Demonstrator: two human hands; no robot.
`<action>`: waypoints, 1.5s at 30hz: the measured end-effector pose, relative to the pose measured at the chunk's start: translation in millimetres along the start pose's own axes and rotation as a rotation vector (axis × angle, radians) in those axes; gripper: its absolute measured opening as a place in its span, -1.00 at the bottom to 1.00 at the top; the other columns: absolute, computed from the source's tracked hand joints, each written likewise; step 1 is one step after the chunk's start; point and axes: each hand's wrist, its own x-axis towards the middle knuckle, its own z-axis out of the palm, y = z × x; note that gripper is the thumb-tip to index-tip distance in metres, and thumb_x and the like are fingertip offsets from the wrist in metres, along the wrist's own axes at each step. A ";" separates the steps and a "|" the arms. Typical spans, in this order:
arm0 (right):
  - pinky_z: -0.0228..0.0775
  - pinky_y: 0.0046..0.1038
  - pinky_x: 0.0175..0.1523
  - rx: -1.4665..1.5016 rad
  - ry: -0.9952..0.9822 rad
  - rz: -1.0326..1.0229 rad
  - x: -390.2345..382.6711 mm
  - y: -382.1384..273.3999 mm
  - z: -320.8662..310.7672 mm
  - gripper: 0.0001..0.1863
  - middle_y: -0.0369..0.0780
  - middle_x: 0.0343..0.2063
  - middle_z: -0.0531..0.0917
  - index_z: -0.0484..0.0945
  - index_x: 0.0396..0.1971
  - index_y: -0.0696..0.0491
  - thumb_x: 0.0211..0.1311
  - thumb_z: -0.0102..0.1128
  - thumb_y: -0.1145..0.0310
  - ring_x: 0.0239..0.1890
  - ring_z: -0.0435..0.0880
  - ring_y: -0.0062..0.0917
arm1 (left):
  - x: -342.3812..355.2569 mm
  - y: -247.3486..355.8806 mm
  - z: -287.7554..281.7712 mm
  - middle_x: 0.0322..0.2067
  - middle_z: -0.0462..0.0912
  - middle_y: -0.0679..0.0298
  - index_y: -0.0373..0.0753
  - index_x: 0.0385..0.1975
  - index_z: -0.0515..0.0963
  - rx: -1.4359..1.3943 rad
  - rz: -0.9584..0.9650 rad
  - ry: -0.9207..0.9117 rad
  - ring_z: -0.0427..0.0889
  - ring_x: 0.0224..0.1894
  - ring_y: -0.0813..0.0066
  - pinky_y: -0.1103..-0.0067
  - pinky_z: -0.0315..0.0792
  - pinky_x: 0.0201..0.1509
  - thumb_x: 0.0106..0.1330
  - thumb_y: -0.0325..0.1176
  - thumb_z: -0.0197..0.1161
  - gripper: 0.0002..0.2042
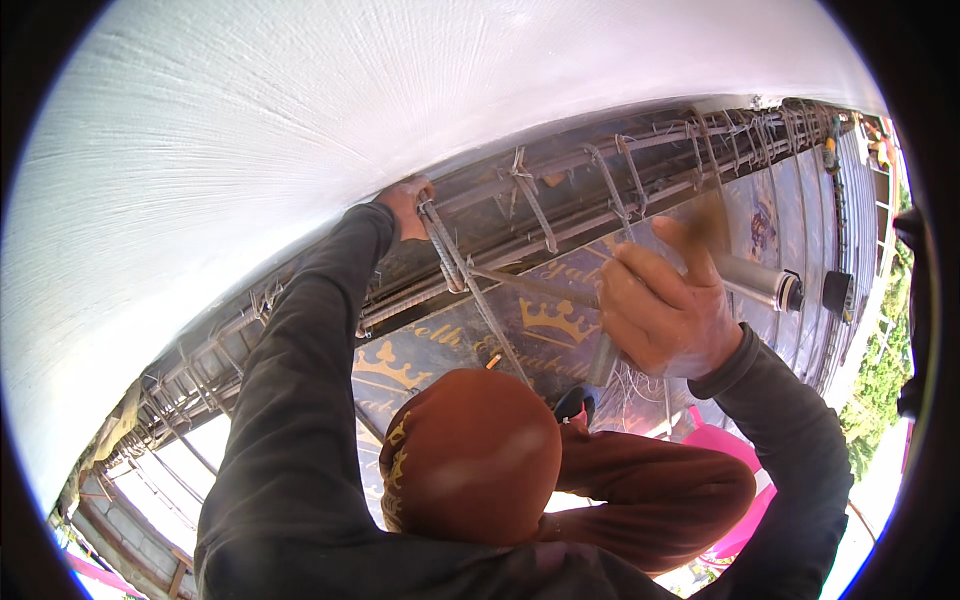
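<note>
Head view is filled by a white wall (250, 130), under which a rebar cage (600, 190) runs left to right above dark printed sheeting (450, 345). A bent stirrup (445, 250) is gripped by the left hand (405, 205) at the far side; a grey tool (605, 350) is clenched in the right hand (665, 310), nearer.

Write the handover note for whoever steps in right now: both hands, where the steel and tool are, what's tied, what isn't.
Left hand: gripping the top of a bent stirrup against the long bars of the steel cage beside the white wall.
Right hand: closed on a metal tool, raised near the cage.
Done: several stirrups along the cage to the right already show wire ties.
Left: the stirrup in the left hand hangs slanted; no tie can be seen on it.
Another person in a brown head cover crouches just below.
</note>
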 end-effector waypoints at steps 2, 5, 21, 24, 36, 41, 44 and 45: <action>0.33 -0.21 0.09 0.017 -0.046 0.006 0.8 4.5 5.8 -0.90 -0.27 -0.42 0.55 0.53 -0.66 -0.01 -0.17 0.22 0.30 -0.24 0.55 -0.45 | -5.3 9.4 -3.6 -0.18 0.46 0.26 -0.06 -0.20 0.44 0.015 -0.005 0.014 0.44 -0.17 0.32 0.37 0.35 0.00 -0.26 -0.18 0.63 -0.41; 0.34 -0.27 -0.02 0.021 -0.242 0.057 3.7 8.6 0.9 -0.82 -0.25 -0.47 0.55 0.51 -0.67 -0.01 -0.18 0.27 0.23 -0.26 0.57 -0.45 | -12.6 21.1 -10.2 -0.18 0.46 0.25 -0.07 -0.19 0.43 0.074 -0.011 0.037 0.45 -0.17 0.31 0.36 0.36 0.00 -0.26 -0.18 0.63 -0.40; 0.32 -0.28 -0.51 0.846 -0.624 1.277 13.0 -10.1 2.8 -0.29 -0.16 -0.82 0.49 0.60 -0.63 0.17 0.19 0.16 -0.30 -0.71 0.52 -0.39 | -13.7 26.4 -15.0 -0.16 0.49 0.20 -0.05 -0.17 0.44 0.082 -0.030 0.010 0.49 -0.14 0.23 0.27 0.39 -0.02 -0.21 -0.18 0.58 -0.44; 0.28 -0.29 -0.51 1.052 -0.537 1.481 -19.7 -41.0 12.2 -0.27 -0.20 -0.82 0.46 0.58 -0.61 0.20 0.24 0.13 -0.29 -0.69 0.44 -0.54 | -22.6 27.3 -22.7 -0.15 0.50 0.19 -0.05 -0.15 0.44 0.055 -0.077 -0.016 0.50 -0.11 0.22 0.27 0.39 0.01 -0.21 -0.18 0.57 -0.43; 0.39 -0.50 -0.59 1.440 0.136 1.837 -9.4 -109.0 9.2 -0.34 -0.12 -0.57 0.57 0.52 -0.25 0.26 0.31 0.11 -0.20 -0.68 0.54 -0.54 | -21.3 44.0 -25.5 -0.28 0.47 0.17 -0.05 -0.16 0.39 0.038 -0.072 -0.048 0.45 -0.19 0.24 0.30 0.35 -0.08 -0.22 -0.18 0.54 -0.42; 0.40 -0.51 -0.56 1.505 -0.158 1.869 0.4 -68.8 2.9 -0.37 -0.15 -0.58 0.56 0.52 -0.22 0.26 0.31 0.13 -0.15 -0.66 0.54 -0.53 | -19.1 30.1 -19.0 -0.27 0.43 0.20 -0.08 -0.22 0.38 0.113 0.004 0.015 0.41 -0.21 0.27 0.40 0.33 -0.04 -0.27 -0.18 0.56 -0.42; 0.42 -0.50 -0.50 1.547 -0.170 1.766 14.3 -59.7 1.4 -0.43 -0.18 -0.53 0.57 0.53 -0.17 0.27 0.32 0.15 -0.06 -0.56 0.57 -0.54 | -16.1 28.1 -17.8 -0.26 0.42 0.21 -0.08 -0.26 0.38 0.030 -0.014 0.021 0.41 -0.19 0.27 0.41 0.33 -0.02 -0.30 -0.19 0.57 -0.42; 0.42 -0.50 -0.48 1.563 -0.173 1.726 18.2 -57.5 1.4 -0.46 -0.19 -0.50 0.58 0.53 -0.16 0.27 0.32 0.15 -0.02 -0.52 0.59 -0.55 | -16.3 24.9 -16.9 -0.26 0.42 0.22 -0.08 -0.27 0.38 0.048 0.003 0.028 0.40 -0.20 0.28 0.42 0.33 -0.02 -0.30 -0.19 0.58 -0.43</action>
